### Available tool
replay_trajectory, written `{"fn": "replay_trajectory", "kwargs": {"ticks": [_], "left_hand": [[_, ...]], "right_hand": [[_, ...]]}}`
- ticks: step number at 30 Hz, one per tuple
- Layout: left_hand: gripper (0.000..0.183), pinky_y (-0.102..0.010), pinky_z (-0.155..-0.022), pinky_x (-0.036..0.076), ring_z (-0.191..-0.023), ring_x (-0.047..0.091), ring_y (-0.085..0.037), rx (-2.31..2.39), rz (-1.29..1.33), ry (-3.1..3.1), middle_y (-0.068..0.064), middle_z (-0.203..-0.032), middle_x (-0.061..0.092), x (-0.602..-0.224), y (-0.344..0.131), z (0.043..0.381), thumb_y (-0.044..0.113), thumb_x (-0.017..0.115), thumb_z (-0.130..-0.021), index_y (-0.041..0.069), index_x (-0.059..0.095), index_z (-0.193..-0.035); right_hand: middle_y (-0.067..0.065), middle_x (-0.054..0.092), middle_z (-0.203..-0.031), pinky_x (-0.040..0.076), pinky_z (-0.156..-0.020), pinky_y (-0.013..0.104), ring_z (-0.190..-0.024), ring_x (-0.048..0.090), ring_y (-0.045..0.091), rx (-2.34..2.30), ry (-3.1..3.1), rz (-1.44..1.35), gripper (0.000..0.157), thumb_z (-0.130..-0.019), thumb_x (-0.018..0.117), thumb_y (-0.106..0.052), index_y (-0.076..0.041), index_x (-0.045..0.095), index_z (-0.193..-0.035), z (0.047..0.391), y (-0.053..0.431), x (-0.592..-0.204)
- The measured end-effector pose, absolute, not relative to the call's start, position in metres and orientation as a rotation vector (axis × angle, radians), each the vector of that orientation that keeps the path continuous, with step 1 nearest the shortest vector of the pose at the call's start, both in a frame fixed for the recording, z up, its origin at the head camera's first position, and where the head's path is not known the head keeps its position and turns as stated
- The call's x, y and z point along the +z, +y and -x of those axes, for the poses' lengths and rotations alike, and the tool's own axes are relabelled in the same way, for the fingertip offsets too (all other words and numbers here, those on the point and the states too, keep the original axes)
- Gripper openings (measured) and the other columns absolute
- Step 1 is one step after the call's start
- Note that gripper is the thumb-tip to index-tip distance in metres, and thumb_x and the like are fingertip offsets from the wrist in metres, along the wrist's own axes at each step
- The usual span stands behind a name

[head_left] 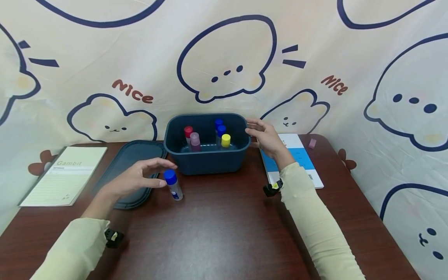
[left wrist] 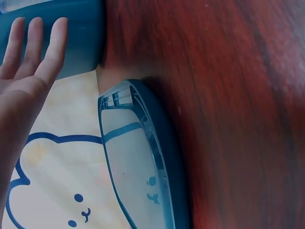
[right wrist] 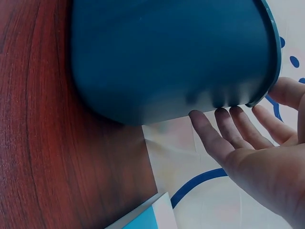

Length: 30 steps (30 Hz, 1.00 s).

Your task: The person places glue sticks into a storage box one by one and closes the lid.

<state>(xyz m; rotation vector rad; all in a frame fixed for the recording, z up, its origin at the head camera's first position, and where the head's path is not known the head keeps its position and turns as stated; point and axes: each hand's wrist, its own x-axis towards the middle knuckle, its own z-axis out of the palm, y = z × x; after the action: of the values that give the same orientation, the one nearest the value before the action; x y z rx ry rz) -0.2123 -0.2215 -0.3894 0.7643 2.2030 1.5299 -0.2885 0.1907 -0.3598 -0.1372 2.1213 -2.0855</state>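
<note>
All fingers (left wrist: 57,40) look relaxed and empty: brushed by my left hand (head_left: 138,177), the blue-capped clear plastic bottle (head_left: 174,185) could topple; pushed by my right hand (head_left: 266,137), the deep dark-blue plastic tub (head_left: 208,162) could slide.

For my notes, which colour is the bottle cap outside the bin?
The cap is blue, clearest in the head view.

The bin (head_left: 210,161) is dark teal; the bottle cap (head_left: 170,177), blue; the backdrop (head_left: 224,46), cream with navy-outlined cartoons.
</note>
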Motion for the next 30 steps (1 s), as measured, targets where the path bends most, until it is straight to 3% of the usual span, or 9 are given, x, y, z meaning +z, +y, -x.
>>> {"fn": "replay_trajectory", "kwargs": {"ticks": [5, 13, 22, 26, 30], "left_hand": [[0.037, -0.053, -0.095, 0.046, -0.122, 0.050, -0.032, 1.552, -0.851, 2.122, -0.028, -0.135, 0.057, -0.391, -0.220, 0.214, 0.004, 0.067, -0.096, -0.003, 0.060, -0.131], [0.029, -0.040, -0.086, 0.055, -0.108, 0.056, -0.035, 1.530, -0.774, 2.184, -0.015, -0.118, 0.066, -0.388, -0.215, 0.213, 0.008, 0.072, -0.094, 0.000, 0.065, -0.121], [0.026, -0.047, -0.091, 0.051, -0.111, 0.055, -0.034, 1.519, -0.695, 2.279, -0.011, -0.111, 0.066, -0.381, -0.213, 0.211, 0.014, 0.075, -0.093, 0.009, 0.068, -0.117], [0.028, -0.046, -0.087, 0.053, -0.111, 0.054, -0.035, 1.524, -0.668, 2.307, -0.012, -0.110, 0.065, -0.377, -0.213, 0.210, 0.016, 0.075, -0.093, 0.008, 0.065, -0.118], [0.030, -0.043, -0.083, 0.060, -0.101, 0.064, -0.034, 1.592, -0.643, 2.260, -0.018, -0.110, 0.063, -0.373, -0.213, 0.210, 0.012, 0.073, -0.094, 0.002, 0.061, -0.120]], "right_hand": [[0.017, 0.047, -0.150, 0.051, -0.099, 0.054, -0.135, 0.047, 0.042, -2.066, 2.143, 0.142, 0.048, -0.105, 0.056, -0.013, -0.006, 0.044, -0.151, 0.289, 0.191, -0.362], [0.017, 0.048, -0.149, 0.056, -0.093, 0.051, -0.134, 0.049, 0.042, -2.058, 2.153, 0.151, 0.047, -0.105, 0.056, -0.014, -0.007, 0.045, -0.150, 0.287, 0.191, -0.363], [0.016, 0.049, -0.148, 0.056, -0.093, 0.050, -0.132, 0.051, 0.040, -2.042, 2.158, 0.131, 0.047, -0.105, 0.056, -0.015, -0.008, 0.046, -0.150, 0.288, 0.191, -0.361], [0.016, 0.049, -0.149, 0.057, -0.092, 0.050, -0.132, 0.050, 0.040, -2.038, 2.161, 0.122, 0.047, -0.105, 0.057, -0.015, -0.008, 0.046, -0.150, 0.287, 0.191, -0.360], [0.016, 0.048, -0.149, 0.056, -0.093, 0.050, -0.133, 0.050, 0.040, -2.037, 2.158, 0.114, 0.047, -0.105, 0.056, -0.015, -0.008, 0.045, -0.150, 0.288, 0.191, -0.360]]}}
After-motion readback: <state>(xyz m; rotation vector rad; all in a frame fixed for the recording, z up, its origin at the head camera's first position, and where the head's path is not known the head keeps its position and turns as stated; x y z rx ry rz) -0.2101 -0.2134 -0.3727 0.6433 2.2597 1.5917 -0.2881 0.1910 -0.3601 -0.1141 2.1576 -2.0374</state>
